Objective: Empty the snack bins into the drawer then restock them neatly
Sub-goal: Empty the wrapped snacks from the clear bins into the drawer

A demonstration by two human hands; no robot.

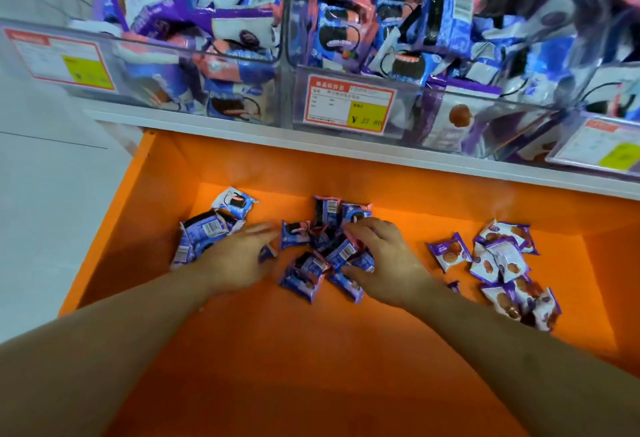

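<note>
Price tag (349, 104) reads "¥ 27.80"; right hand (381, 260) grip curled on blue packets (329, 249); left hand (239, 260) spread.

Hands: two, the left hand (239, 260) and the right hand (384, 260), both in the drawer (346, 350).
Drawers: one, orange.
Clear bins above the drawer: three showed, each heaped with more packets than could be counted.
Price labels (349, 104): three, one per bin front.
Blue packets (304, 275) in the drawer: about a dozen.
Purple-and-white packets (450, 251) right of them: about eight.
</note>
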